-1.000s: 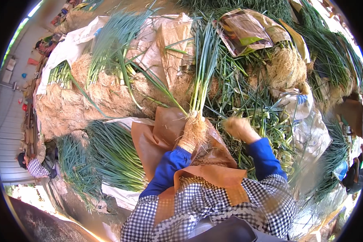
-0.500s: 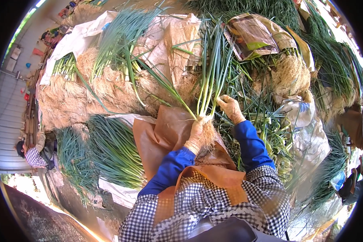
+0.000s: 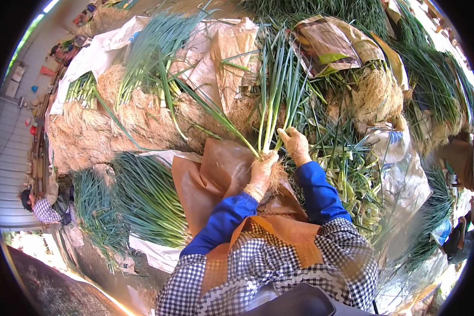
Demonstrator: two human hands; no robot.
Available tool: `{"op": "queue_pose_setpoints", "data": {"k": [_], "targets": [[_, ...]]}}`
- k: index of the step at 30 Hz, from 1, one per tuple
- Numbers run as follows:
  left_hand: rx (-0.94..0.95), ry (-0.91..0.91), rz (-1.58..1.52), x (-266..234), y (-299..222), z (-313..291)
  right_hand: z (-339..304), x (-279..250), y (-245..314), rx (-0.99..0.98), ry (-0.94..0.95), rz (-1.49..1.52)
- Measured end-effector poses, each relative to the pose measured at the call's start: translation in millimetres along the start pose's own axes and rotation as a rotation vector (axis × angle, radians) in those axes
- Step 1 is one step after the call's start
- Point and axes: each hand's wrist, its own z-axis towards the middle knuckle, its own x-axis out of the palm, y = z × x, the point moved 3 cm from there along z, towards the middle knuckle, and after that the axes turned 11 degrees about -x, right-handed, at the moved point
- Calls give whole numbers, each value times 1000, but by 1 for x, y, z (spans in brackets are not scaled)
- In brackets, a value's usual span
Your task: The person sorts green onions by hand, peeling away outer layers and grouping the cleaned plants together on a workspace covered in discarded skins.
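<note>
My left hand [image 3: 260, 173], in a dirty glove, grips a bunch of green onions [image 3: 275, 92] at its root end, and the long green leaves stand upright above it. Pale roots [image 3: 277, 175] hang around the fist. My right hand [image 3: 295, 145], also gloved, pinches the white stalks of the same bunch just above the left hand. Both sleeves are blue. A brown apron [image 3: 216, 176] spreads under the hands over my lap.
Heaps of green onions lie all around: a trimmed pile [image 3: 147, 197] at my left, a rooty heap [image 3: 116, 113] farther back, loose leaves [image 3: 347, 168] at my right. A brown sack [image 3: 332, 45] lies behind. A person in a checked shirt [image 3: 42, 208] sits far left.
My right hand rose from the loose onions at my right to the bunch and took hold of its stalks. The left hand kept the bunch upright.
</note>
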Motion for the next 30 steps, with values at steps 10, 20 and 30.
{"op": "queue_pose_setpoints", "data": {"k": [10, 20, 30], "targets": [[-139, -24, -117, -1, -14, -4, -83, -88, 23, 202, 783, 687], [-494, 149, -133, 7, -22, -3, -25, 20, -17, 64, -18, 615], [-512, 157, -354, -8, -20, -16, -7, 5, 34, -262, 322, 268]]}}
